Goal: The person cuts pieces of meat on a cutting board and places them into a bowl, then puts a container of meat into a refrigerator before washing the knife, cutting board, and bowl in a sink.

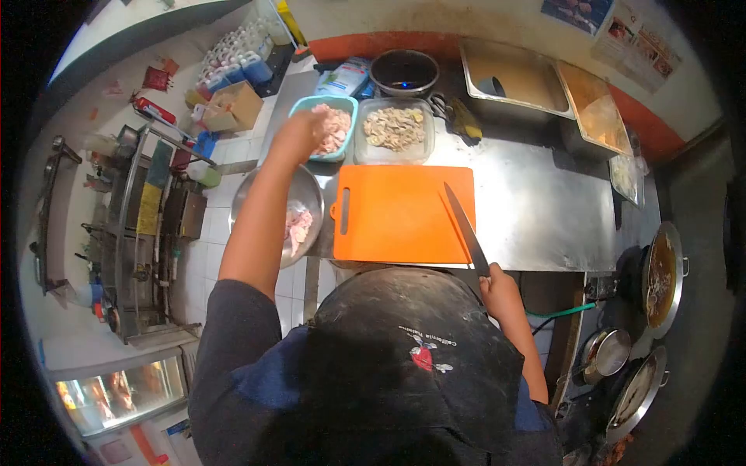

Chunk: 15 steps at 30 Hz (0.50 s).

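My left hand (305, 133) reaches over the light blue tub (314, 99), at the raw meat pieces (336, 128) in it. Its fingers are small and partly hidden, so their grip does not show. At the front edge of the counter, my right hand (500, 287) is wrapped round the handle of a long kitchen knife (465, 225). The blade points away from me over the right side of an orange cutting board (396, 213). Beside the tub stands a clear container (395, 154) of cut greyish pieces (395, 126).
A metal bowl (309, 190) with some raw meat (297, 227) sits left of the board. Behind are a dark round bowl (404, 71) and deep steel pans (517, 78). Large pans (663, 279) stand lower right. Steel counter (544, 210) extends right of the board.
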Available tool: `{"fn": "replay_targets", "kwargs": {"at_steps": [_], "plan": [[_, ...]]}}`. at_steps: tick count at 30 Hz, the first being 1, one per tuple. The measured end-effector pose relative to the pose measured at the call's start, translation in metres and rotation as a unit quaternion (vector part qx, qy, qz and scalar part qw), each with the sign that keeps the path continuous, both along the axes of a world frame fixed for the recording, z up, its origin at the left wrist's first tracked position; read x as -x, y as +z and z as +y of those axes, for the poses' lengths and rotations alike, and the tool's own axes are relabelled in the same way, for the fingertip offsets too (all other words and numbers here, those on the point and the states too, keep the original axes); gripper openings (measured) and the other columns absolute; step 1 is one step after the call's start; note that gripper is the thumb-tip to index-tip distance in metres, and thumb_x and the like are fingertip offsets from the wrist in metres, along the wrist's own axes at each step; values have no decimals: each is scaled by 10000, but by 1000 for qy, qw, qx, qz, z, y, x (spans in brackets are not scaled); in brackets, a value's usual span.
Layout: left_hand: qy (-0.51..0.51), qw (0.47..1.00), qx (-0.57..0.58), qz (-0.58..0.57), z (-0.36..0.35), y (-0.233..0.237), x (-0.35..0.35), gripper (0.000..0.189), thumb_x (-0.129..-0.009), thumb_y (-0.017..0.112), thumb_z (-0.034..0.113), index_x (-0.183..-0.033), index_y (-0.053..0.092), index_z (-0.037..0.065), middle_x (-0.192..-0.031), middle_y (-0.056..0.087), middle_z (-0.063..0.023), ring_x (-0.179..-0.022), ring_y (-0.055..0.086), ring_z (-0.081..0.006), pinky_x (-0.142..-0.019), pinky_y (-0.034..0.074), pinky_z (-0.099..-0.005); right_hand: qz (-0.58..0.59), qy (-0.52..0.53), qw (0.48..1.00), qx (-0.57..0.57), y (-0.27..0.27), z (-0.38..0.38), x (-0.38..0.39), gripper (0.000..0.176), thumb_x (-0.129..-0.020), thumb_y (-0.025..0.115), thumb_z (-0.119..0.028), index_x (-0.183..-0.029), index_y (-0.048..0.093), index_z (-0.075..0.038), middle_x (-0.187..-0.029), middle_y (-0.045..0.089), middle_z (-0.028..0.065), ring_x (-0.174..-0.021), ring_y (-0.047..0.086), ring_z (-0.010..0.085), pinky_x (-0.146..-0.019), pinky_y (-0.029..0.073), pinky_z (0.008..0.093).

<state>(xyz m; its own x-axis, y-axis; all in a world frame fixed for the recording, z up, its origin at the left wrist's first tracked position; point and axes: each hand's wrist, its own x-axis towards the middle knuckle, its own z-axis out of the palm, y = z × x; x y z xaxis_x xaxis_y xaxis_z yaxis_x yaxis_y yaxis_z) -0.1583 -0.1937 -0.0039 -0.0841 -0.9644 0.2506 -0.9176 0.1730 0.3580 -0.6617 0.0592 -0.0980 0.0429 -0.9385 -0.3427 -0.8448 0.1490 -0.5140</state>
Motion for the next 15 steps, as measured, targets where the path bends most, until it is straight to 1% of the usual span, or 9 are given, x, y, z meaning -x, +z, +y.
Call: {"fn": "replay_targets", "kwargs": {"at_steps": [1, 2, 3, 5, 7, 10, 12, 13, 15], "plan": [[8, 992, -102, -66, -9, -17, -15, 365, -967, 734, 205, -1327, 787, 167, -1291, 738, -160, -1166, 721, -371, -978, 579, -481, 3, -3, 1000, 1, 2, -1, -7, 251, -1039, 668, -214, -1080, 573, 15, -990, 752, 310, -979, 711, 548, -853, 564, 615], [-17, 990, -56, -128, -9, -36, -32, 379, -998, 699, 262, -1361, 786, 194, -1364, 724, -162, -1236, 695, -374, -1033, 561, -487, 6, -7, 1000, 2, 5, -3, -15, 246, -1037, 670, -207, -1075, 571, 14, -990, 753, 308, -979, 710, 549, -851, 564, 616], [-15, 991, -51, -126, -5, -32, -39, 379, -998, 699, 262, -1361, 786, 194, -1364, 724, -162, -1236, 695, -374, -1033, 561, -487, 8, -5, 1000, 8, 6, -5, -23, 246, -1037, 670, -207, -1075, 571, 14, -990, 753, 308, -979, 710, 549, -851, 564, 616], [56, 990, -90, -97, 8, -16, -44, 435, -948, 797, 203, -1381, 762, 171, -1434, 693, -183, -1249, 697, -392, -1068, 558, -479, 5, -32, 999, 35, 7, -9, -43, 219, -1024, 672, -178, -1065, 570, 12, -956, 738, 308, -951, 701, 556, -837, 559, 624], [81, 990, -113, -36, 41, -2, -59, 428, -932, 812, 215, -1356, 773, 174, -1396, 706, -178, -1250, 695, -378, -1061, 558, -488, 28, -53, 996, 64, 0, -14, -64, 217, -1019, 670, -166, -1107, 582, 12, -980, 729, 308, -965, 697, 552, -848, 559, 619], [64, 987, -146, 10, 100, -25, -104, 479, -914, 829, 232, -1383, 750, 174, -1347, 716, -173, -1221, 704, -364, -1034, 566, -486, 61, -83, 988, 112, -11, -21, -93, 258, -1015, 661, -145, -1208, 594, 12, -1068, 707, 309, -1011, 689, 543, -879, 558, 607], [-78, 975, -182, -98, 136, -58, -130, 554, -889, 850, 235, -1419, 711, 153, -1294, 730, -188, -1168, 729, -361, -985, 585, -479, 89, -107, 984, 111, -22, -31, -107, 373, -1030, 651, -159, -1353, 575, 10, -1246, 662, 319, -1105, 674, 540, -931, 555, 590], [-71, 976, -187, -91, 151, -56, -130, 554, -889, 850, 235, -1419, 711, 153, -1294, 730, -188, -1168, 729, -361, -985, 585, -479, 94, -98, 985, 108, -23, -34, -115, 373, -1030, 651, -159, -1353, 575, 10, -1246, 662, 319, -1105, 674, 540, -931, 555, 590], [-69, 929, -323, -166, 166, -54, -118, 537, -898, 826, 223, -1410, 691, 132, -1280, 741, -194, -1126, 744, -379, -942, 601, -483, 128, -116, 975, 140, -25, -39, -130, 367, -1046, 646, -200, -1341, 581, 8, -1239, 654, 330, -1093, 672, 548, -920, 555, 596]]}}
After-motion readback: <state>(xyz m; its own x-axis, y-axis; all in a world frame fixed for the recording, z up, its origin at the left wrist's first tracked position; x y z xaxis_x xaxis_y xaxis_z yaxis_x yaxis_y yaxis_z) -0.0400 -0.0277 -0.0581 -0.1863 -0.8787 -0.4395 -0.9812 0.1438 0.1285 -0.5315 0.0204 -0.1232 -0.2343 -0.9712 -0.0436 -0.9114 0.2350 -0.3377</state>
